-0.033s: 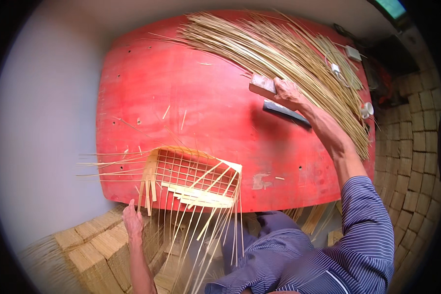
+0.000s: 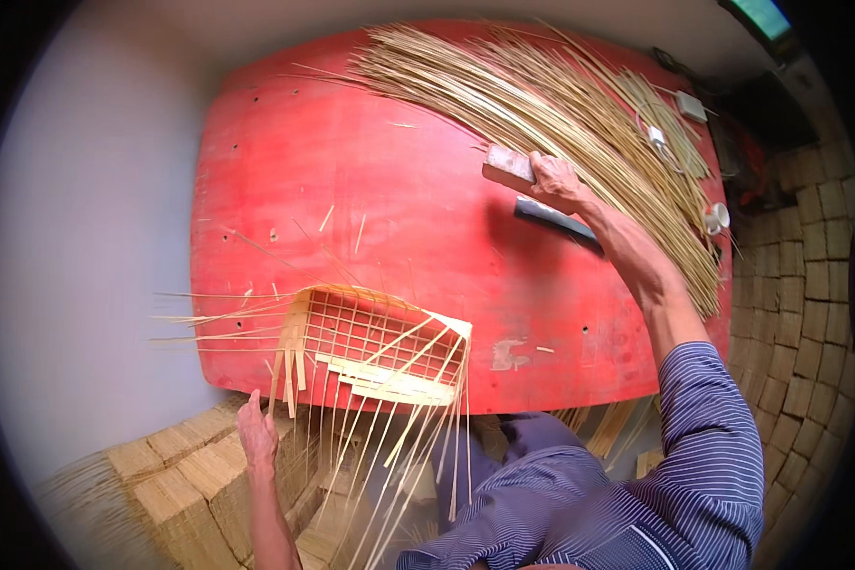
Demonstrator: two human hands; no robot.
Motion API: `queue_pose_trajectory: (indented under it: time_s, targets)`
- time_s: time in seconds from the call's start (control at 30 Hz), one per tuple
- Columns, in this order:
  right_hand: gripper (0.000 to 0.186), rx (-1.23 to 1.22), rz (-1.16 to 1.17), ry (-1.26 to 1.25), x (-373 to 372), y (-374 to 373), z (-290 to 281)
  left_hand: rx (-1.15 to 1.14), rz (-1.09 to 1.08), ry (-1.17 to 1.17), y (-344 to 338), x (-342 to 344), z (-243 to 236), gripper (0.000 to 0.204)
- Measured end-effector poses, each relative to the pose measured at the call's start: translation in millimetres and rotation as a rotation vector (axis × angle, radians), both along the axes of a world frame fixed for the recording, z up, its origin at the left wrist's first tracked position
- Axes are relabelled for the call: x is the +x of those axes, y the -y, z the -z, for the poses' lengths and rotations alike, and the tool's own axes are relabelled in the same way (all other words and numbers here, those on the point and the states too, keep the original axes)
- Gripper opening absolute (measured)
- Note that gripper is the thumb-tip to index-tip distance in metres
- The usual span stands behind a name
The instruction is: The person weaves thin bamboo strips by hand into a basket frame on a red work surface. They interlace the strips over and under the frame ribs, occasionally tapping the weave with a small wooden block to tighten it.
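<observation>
Holding a pale, brick-shaped block in the right hand, upper centre of the frame; wrapping the fingers around its right end. Reaching across the red worktop from lower right, wearing a striped sleeve. Noting a long dark bar just below the block in the frame, passing partly under the right forearm.

Holding the left hand at lower left, beside the near edge of the worktop; pointing its fingers upward, close to overhanging strip ends. Being unable to tell the left grip: pinching a strip or merely lying beside one.

Finding the woven piece on the worktop, lower left of frame centre; seeing open lattice across its middle and broad pale strips packed along its lower side. Observing loose ends trailing over the edge toward lower centre, others sticking out leftward.

Recording a large bundle of thin strips spreading from upper centre to right. Noting a white cup-like item at right, beside the bundle. Logging tan blocks stacking up at lower left.
</observation>
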State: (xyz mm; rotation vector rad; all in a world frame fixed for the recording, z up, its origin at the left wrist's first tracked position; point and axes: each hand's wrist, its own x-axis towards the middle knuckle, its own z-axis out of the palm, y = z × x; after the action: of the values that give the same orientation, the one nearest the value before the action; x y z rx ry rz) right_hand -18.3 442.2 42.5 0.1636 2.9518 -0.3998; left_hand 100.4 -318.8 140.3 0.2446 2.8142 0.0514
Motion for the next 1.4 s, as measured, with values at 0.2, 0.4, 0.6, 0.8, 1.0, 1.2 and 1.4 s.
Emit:
queue_pose_trajectory:
  time_s: [0.2,0.4,0.6,0.8,1.0,1.2,1.4]
  targets:
    - [0.027,-0.034,-0.018,0.000,-55,7,55,0.010,-0.199,-0.066,3,54,-76,0.062]
    - [0.028,-0.075,0.068,-0.017,-79,-21,60,-0.068,-0.615,-0.190,78,192,-130,0.065]
    - [0.040,-0.045,-0.019,0.051,-61,29,29,-0.211,-1.220,-0.358,158,398,-222,0.045]
    - [0.014,-0.241,-0.245,-0.166,37,26,32,-0.869,-0.998,-0.032,124,631,-278,0.026]
    - [0.055,-0.736,-0.831,0.597,243,171,28,-0.241,-0.421,1.149,-25,695,-145,0.026]
    - [0.077,-0.507,-0.727,0.406,302,276,69,1.000,-1.466,0.721,-187,452,-16,0.043]
    - [0.043,-0.699,-0.580,0.341,311,302,118,0.511,-0.957,0.719,-248,357,5,0.079]
